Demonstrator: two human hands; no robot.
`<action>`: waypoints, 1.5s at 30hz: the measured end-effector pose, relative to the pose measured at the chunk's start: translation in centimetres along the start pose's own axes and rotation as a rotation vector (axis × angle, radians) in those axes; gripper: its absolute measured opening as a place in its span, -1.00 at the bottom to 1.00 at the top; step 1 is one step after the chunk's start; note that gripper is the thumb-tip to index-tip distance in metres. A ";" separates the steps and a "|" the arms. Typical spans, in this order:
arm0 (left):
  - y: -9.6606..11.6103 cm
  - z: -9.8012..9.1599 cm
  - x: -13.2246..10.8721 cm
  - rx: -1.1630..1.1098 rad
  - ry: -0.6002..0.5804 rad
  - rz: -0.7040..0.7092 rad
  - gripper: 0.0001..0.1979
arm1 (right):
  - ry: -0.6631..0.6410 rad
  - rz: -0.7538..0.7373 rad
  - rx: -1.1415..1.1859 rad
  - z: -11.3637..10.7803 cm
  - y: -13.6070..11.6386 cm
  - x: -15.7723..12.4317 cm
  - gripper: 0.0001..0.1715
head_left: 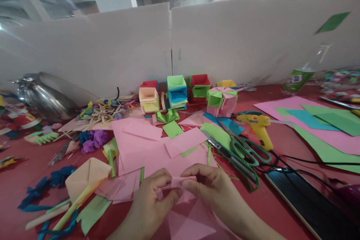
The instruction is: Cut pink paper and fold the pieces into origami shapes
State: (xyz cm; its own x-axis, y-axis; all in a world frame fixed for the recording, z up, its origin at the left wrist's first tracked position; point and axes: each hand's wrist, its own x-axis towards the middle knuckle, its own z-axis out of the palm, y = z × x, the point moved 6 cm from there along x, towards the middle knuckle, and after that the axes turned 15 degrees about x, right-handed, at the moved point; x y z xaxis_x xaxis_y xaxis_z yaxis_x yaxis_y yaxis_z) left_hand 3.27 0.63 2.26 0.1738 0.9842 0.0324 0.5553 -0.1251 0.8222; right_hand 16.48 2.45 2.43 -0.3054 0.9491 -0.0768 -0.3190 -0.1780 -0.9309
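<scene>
A folded piece of pink paper [177,182] is held between my two hands low in the middle of the head view. My left hand [157,191] pinches its left end between thumb and fingers. On the other end, the thumb and fingers of my right hand [204,182] press together. Beneath and beyond the hands lie pink paper sheets [135,153], with a pink strip [187,142] and a small green square [172,129] on top. Further back stand stacked folded paper boxes [176,92] in several colours. The paper's underside is hidden by my fingers.
To the right lie a utility knife [227,157], green-handled scissors [247,152], a yellow glue gun [257,127] with black cable and a phone [303,202]. Leftward are a peach paper shape [87,178], purple paper flowers [97,140] and a steel jug [46,97]. A white partition [112,52] rises behind.
</scene>
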 end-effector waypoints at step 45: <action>1.2 -2.8 -0.9 -0.006 0.286 0.278 -0.79 | -0.106 -0.379 -0.372 0.3 -3.0 -0.3 -0.94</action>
State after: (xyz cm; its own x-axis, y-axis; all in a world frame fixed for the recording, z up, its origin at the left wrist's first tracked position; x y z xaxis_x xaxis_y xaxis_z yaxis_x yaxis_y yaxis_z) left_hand 1.53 -0.03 4.78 0.0831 0.9082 0.4102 0.5141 -0.3917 0.7630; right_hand 17.21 2.60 5.34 -0.3259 0.8940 0.3073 -0.0914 0.2938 -0.9515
